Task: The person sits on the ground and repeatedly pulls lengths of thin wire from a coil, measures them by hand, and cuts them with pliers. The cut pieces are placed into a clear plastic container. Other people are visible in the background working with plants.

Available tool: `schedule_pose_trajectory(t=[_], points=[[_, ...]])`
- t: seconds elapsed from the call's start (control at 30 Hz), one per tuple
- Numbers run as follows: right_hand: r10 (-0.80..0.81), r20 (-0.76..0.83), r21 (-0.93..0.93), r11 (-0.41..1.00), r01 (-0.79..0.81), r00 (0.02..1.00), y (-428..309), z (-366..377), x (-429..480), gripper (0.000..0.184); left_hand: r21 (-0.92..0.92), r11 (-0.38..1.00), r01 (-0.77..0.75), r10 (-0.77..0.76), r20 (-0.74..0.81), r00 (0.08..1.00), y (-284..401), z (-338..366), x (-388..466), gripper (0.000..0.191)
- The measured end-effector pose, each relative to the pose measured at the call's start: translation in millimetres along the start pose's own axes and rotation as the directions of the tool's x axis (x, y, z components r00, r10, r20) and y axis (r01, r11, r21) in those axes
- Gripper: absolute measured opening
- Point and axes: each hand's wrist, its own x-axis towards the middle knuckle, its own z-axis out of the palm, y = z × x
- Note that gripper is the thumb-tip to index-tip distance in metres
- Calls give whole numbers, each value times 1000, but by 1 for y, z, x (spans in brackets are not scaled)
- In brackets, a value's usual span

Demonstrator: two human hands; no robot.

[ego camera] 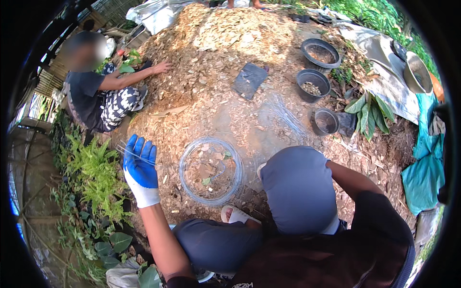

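My left hand (141, 167), in a white glove with a blue coated palm, is raised at the left, palm up. A few short thin wires (138, 155) lie across its fingers, which are nearly straight. My right forearm (354, 180) reaches behind my raised right knee (299, 187), so that hand is hidden. On the ground before me lies a round coil of thin wire (183, 171). Beyond my right knee is a loose bundle of straight cut wires (290, 117).
Black plastic pots (326, 122) stand at the right, near large cut leaves (369, 113). A black plastic sheet or bag (249, 81) lies ahead on the wood chips (245, 28). Another person (86, 93) sits at the left, one hand on the chips. Ferns (95, 172) grow beside my left arm.
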Motion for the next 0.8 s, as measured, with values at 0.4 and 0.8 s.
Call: schedule_pose_trajectory(t=[0.4,0.8], points=[[-690,-502,-4,605,796,522,-215,-178,5,62,-235,956,176,-158,92,983,-32,59,-8,44],[-839,-350,348,297,889,417,-323,-169,20,29,-107,981,-161,140,-181,973,1,25,1,41]])
